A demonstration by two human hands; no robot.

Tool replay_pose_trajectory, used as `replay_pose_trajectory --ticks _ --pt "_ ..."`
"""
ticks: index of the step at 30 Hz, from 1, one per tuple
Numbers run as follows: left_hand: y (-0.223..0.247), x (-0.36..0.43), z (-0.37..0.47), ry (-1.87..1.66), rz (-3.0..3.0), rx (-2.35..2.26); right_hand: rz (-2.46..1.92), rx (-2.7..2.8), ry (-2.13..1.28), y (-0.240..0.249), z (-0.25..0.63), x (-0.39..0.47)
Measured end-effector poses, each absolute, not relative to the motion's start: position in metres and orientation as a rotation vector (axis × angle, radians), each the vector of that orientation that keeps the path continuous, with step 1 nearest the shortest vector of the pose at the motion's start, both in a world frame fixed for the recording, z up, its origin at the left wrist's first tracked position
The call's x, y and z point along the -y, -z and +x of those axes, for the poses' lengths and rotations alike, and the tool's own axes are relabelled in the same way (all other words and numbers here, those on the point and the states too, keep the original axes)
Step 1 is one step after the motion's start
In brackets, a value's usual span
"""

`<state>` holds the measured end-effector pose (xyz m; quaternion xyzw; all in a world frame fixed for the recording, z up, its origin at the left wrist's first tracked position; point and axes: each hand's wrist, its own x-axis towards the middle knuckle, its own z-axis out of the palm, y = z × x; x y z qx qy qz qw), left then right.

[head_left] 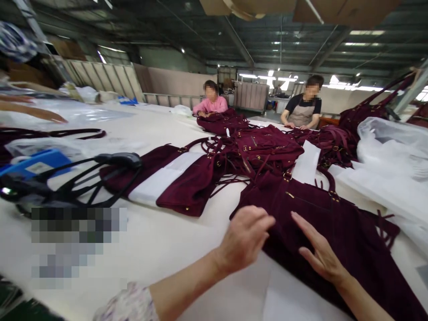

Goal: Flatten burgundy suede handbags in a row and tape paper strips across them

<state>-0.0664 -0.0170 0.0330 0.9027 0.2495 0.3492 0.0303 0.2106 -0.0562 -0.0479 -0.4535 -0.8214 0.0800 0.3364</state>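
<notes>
Bag (337, 232), one, dark maroon, lying on its broad side on the white table (187, 236), directly before the worker and below both hands.

Handling, judged by eye from where I stand: soft and limp, moderately light, likely to sag and fold if lifted by one corner. The napped face should grip well rather than slide; little about it seems fragile, though the loose ends could snag. Best hold: the handle (329, 179), or both hands spread beneath the body.

Appearance: matt, suede-like surface, even in colour; broad body, widening toward the worker; curved handle at the far edge, joined by brass fittings (286, 177); a small pale tab at one end of a straight seam or zip; thin fringe (381, 228) hanging at the right side.

Left hand (247, 236): fingers curled inward at the bag's left edge; whether they pinch anything, I cannot tell.

Right hand (321, 254): fingers extended, thumb apart, grasping nothing, laid over or just above the body; contact uncertain.

Adjacent: white sheet (306, 160) beside the handle; second bag (187, 191) to the left, wrapped in a paper band (167, 178); heaped bags (270, 145) beyond; plastic (394, 154) to the right.
</notes>
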Motion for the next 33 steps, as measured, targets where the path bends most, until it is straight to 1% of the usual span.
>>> replay_pose_trajectory --ticks 1,3,6,11,14,16,19,22,24,26,28,30,33 --pt "-0.037 0.011 -0.081 -1.142 2.625 -1.022 -1.175 2.155 -0.212 0.045 0.21 0.056" --pt "-0.038 -0.002 -0.101 -1.095 2.422 -1.234 -1.166 2.179 -0.213 0.04 0.206 0.057" --pt "-0.027 -0.016 -0.104 -0.946 2.302 -1.182 -1.176 2.226 -0.197 0.037 0.201 0.06" --pt "0.004 -0.03 -0.083 -0.97 1.975 -1.358 -1.181 2.351 -0.14 0.038 0.195 0.064" --pt "0.021 -0.046 -0.081 -0.938 1.757 -1.272 -1.129 2.518 -0.124 0.035 0.19 0.063" --pt "0.028 -0.056 -0.084 -0.897 1.699 -1.205 -1.109 2.584 -0.122 0.033 0.186 0.062" --pt "0.027 -0.06 -0.09 -0.842 1.704 -1.23 -1.106 2.598 -0.132 0.031 0.182 0.063" --pt "0.015 -0.048 -0.092 -0.901 1.91 -1.344 -1.131 2.535 -0.148 0.034 0.183 0.066" --pt "0.004 -0.039 -0.09 -0.982 2.316 -1.38 -1.151 2.483 -0.147 0.038 0.185 0.069" --pt "-0.01 -0.035 -0.087 -0.947 2.814 -1.197 -1.156 2.464 -0.141 0.041 0.187 0.07" --pt "-0.023 -0.037 -0.085 -0.773 3.128 -0.834 -1.151 2.476 -0.131 0.043 0.188 0.071" --pt "-0.033 -0.044 -0.084 -0.644 3.234 -0.576 -1.155 2.491 -0.115 0.042 0.187 0.072" --pt "-0.037 -0.055 -0.081 -0.622 3.252 -0.494 -1.176 2.506 -0.081 0.04 0.183 0.071"
